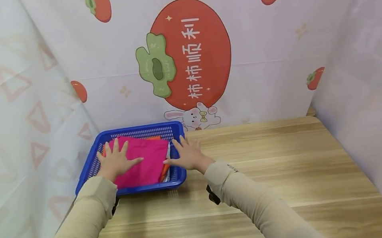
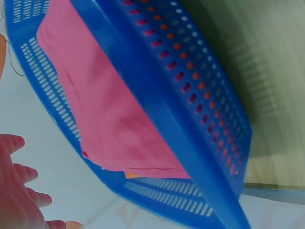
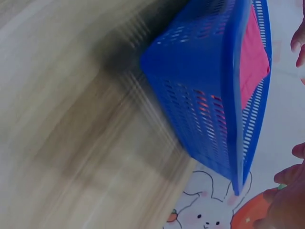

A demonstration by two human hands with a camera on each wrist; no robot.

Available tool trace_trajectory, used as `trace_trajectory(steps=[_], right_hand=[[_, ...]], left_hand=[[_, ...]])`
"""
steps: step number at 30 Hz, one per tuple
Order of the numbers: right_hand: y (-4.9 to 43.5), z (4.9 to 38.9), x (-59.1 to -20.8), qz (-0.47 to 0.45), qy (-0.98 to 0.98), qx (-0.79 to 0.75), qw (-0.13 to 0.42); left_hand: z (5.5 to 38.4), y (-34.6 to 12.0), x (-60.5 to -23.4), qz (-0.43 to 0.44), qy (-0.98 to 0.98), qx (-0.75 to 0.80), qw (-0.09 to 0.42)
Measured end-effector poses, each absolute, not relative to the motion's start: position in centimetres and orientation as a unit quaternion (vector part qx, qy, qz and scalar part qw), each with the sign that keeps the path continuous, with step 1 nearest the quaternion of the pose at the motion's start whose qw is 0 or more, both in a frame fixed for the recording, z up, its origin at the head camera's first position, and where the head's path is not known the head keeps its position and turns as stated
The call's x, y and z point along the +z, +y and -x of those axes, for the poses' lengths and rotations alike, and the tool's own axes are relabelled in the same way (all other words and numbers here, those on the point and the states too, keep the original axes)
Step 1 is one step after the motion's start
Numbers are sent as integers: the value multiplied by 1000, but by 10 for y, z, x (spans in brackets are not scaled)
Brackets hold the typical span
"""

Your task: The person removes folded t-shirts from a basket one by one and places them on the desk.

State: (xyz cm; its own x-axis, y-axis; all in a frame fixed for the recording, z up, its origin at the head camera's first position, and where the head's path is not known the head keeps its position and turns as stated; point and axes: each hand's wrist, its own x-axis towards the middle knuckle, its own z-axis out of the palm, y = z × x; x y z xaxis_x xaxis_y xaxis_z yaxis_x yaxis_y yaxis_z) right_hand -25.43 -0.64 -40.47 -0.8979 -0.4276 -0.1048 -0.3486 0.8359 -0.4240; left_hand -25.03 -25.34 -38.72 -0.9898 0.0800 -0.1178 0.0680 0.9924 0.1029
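Observation:
A blue plastic basket (image 1: 142, 189) with slotted walls stands at the table's back left. Folded cloths lie in it, a bright pink cloth (image 1: 147, 157) on top and an orange cloth (image 1: 164, 172) showing at its right edge. My left hand (image 1: 117, 161) is spread above the basket's left part, overlapping the pink cloth in the head view. Over the right rim my right hand (image 1: 189, 154) spreads its fingers, thumb toward the cloth. Both wrist views show the hands apart from the basket, holding nothing.
The wooden table (image 1: 274, 172) extends right and forward of the basket. Behind it hangs a white backdrop (image 1: 263, 65) printed with persimmons and a rabbit. White side sheets (image 1: 0, 132) flank the table, the left one close to the basket.

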Motion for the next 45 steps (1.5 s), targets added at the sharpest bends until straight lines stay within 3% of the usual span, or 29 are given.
trace_trajectory(steps=[11,19,32,39,45], right_hand=[[-31,250,-406,212,900,-357,130],[-42,249,-411,123,855,-467,189],[-59,249,-428,29,773,-592,226],[-66,251,-436,-10,715,-648,263],[-73,250,-446,-39,687,-675,266]], left_hand=[[247,-278,-404,8,986,96,136],[247,-292,-410,34,976,131,168],[248,-318,-423,92,950,215,207],[250,-322,-433,78,939,279,184],[251,-321,-437,85,956,240,147]])
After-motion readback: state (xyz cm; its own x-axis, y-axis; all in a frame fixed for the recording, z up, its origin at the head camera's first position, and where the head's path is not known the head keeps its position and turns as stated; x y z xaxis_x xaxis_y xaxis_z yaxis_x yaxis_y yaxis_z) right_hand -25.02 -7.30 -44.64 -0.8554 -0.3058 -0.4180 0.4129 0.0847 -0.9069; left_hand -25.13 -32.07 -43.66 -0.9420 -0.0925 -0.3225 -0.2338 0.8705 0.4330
